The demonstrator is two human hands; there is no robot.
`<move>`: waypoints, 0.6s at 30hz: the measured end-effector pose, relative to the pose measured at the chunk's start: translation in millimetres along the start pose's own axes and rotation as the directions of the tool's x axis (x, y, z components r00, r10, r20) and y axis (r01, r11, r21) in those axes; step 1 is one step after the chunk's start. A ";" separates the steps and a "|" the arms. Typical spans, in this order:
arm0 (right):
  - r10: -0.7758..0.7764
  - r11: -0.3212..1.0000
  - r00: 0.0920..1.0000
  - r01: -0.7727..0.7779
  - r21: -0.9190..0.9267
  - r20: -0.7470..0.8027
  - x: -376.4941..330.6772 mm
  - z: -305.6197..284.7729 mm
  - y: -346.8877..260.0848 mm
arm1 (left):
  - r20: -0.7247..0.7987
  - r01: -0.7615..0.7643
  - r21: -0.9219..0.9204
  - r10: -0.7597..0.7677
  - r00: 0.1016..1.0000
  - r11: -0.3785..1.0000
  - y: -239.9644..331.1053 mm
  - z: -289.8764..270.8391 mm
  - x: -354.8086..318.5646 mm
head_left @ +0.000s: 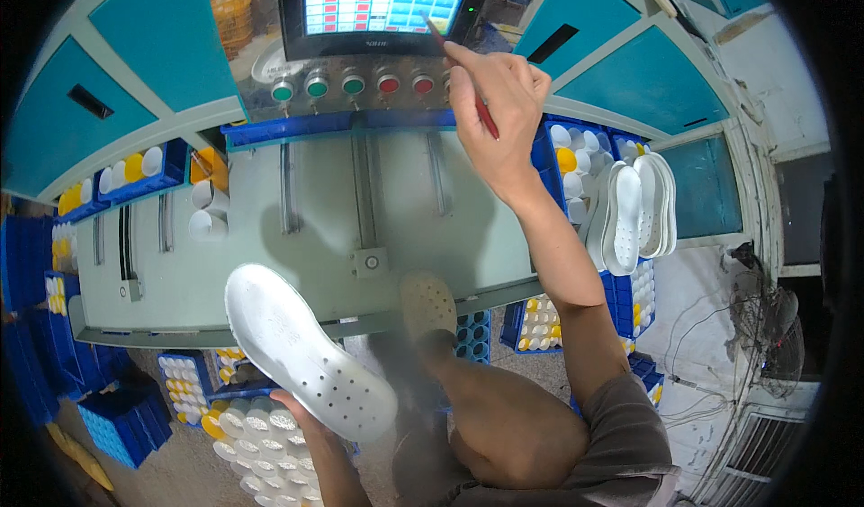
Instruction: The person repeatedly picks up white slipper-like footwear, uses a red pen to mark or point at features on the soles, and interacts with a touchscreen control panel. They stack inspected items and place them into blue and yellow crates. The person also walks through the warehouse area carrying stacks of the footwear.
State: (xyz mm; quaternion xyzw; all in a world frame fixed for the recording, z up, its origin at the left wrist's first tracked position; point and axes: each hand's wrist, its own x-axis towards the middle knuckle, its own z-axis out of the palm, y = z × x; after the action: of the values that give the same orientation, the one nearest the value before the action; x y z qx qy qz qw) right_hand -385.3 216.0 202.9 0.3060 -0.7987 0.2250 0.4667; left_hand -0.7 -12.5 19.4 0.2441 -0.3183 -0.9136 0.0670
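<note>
My right hand is raised and grips a thin red stick, whose tip touches the coloured touch screen of the machine. Low at the left, my left hand holds a white perforated shoe insole flat, sole side up, over the floor in front of the machine. Only the fingertips of that hand show under the insole. A row of round green and red buttons sits just below the screen.
A pale green machine table with slots lies ahead. Blue crates of white and yellow spools stand at right, left and on the floor. Several white insoles lean at the right. My raised knee and foot rest against the table edge.
</note>
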 end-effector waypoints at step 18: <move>0.087 0.996 0.988 -0.091 0.021 0.129 -15.8 -21.8 -24.7 | -0.193 -0.039 -0.321 -0.025 0.981 0.946 53.8 38.8 40.1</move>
State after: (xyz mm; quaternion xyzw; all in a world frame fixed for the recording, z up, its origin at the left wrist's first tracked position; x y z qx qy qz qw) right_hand -348.9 216.9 200.8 0.2900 -0.8369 0.2363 0.3996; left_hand -56.3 -44.8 62.7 0.3169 -0.1572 -0.9248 0.1401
